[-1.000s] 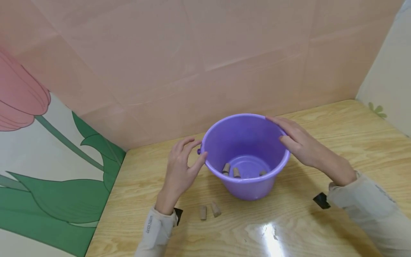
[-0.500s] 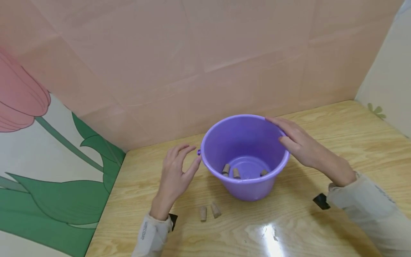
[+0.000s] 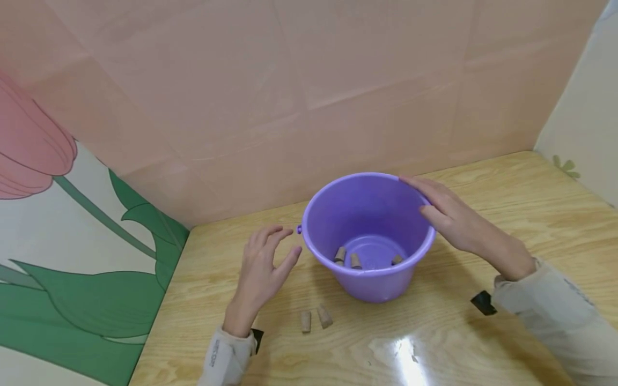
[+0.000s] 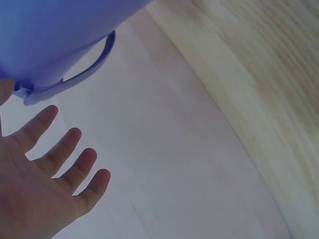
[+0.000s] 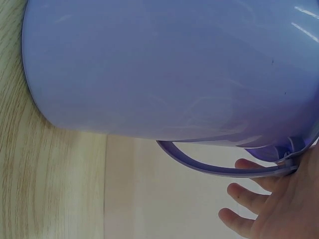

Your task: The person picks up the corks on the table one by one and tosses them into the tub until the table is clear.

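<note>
Just right of centre, the purple bucket (image 3: 374, 284) is stood on the tabletop (image 3: 357, 348), rim gripped by the right hand (image 3: 451, 217); left of centre, the left hand (image 3: 260, 273) is held apart, fingers spread (two brown pegs (image 3: 306, 321) noted lower centre).

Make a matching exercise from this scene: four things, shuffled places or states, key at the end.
Things
1. round purple plastic bucket
2. two small brown tapered cork-like pieces
3. bare left hand
4. bare right hand

Places or states
A. at the rim, on the bucket's right side
B. lying on the light wood-grain table, nearer the head camera than the bucket
C. standing with similar brown pieces inside
D. fingers spread, just off the bucket's left side

Pairs: 1-C, 2-B, 3-D, 4-A
</note>
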The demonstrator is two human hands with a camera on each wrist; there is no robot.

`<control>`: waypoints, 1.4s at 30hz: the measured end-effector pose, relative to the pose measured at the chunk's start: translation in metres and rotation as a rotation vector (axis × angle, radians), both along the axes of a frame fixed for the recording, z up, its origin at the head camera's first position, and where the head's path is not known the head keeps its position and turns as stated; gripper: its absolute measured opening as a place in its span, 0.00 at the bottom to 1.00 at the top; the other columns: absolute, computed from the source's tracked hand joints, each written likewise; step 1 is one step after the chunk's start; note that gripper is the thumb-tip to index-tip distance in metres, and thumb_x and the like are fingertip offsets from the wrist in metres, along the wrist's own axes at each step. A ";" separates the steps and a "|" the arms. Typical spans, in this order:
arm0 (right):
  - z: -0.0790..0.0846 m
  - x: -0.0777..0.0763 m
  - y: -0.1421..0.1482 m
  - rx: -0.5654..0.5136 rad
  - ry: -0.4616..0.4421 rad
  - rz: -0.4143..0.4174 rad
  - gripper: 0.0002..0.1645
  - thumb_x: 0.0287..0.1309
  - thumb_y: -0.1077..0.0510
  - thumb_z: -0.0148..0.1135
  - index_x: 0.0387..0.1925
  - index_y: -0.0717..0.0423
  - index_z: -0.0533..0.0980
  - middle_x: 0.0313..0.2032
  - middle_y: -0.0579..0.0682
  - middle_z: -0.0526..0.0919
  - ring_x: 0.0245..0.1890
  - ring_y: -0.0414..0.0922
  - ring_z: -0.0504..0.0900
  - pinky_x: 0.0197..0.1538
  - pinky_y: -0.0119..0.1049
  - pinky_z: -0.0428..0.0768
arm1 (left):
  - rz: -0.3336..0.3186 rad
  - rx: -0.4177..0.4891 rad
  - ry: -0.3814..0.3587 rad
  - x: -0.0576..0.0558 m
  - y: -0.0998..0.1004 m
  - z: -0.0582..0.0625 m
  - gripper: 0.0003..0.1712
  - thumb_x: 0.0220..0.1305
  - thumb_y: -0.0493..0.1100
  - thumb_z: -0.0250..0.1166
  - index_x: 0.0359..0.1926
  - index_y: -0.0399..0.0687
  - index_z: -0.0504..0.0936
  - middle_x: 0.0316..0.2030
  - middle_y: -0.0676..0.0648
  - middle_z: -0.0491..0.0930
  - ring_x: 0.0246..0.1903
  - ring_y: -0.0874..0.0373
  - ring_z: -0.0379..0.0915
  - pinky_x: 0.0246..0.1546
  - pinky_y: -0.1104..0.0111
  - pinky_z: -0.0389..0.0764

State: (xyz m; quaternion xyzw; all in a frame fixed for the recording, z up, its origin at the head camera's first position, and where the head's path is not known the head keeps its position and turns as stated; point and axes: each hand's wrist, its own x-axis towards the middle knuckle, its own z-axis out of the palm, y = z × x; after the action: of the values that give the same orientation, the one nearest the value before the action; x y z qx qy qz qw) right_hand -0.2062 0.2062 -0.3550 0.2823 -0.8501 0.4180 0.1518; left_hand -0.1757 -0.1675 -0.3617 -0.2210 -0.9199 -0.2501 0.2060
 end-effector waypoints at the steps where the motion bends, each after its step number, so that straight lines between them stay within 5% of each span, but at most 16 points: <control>1: -0.001 -0.001 0.001 -0.002 0.003 0.005 0.35 0.63 0.68 0.44 0.73 0.60 0.61 0.67 0.68 0.68 0.66 0.66 0.65 0.64 0.65 0.61 | -0.003 -0.004 -0.007 0.000 0.000 -0.001 0.24 0.68 0.55 0.62 0.58 0.47 0.80 0.60 0.42 0.76 0.63 0.44 0.66 0.62 0.44 0.66; 18: -0.001 -0.001 0.002 -0.009 -0.025 0.017 0.35 0.64 0.67 0.43 0.73 0.58 0.61 0.68 0.68 0.66 0.67 0.68 0.63 0.65 0.69 0.59 | -0.031 -0.063 -0.198 0.006 -0.009 -0.021 0.32 0.65 0.61 0.64 0.64 0.51 0.74 0.67 0.39 0.68 0.69 0.41 0.58 0.68 0.38 0.58; 42: 0.000 -0.001 0.001 -0.001 0.001 0.028 0.35 0.64 0.68 0.43 0.73 0.57 0.61 0.66 0.66 0.69 0.65 0.64 0.67 0.63 0.64 0.63 | -0.093 -0.193 -0.426 0.012 -0.019 -0.041 0.38 0.55 0.64 0.71 0.64 0.54 0.75 0.68 0.37 0.67 0.69 0.39 0.59 0.68 0.38 0.60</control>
State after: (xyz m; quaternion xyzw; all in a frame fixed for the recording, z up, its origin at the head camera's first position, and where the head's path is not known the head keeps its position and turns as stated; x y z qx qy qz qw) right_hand -0.2072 0.2075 -0.3553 0.2940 -0.8458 0.4204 0.1465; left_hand -0.1633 -0.1868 -0.4024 -0.2242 -0.9510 -0.2113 -0.0266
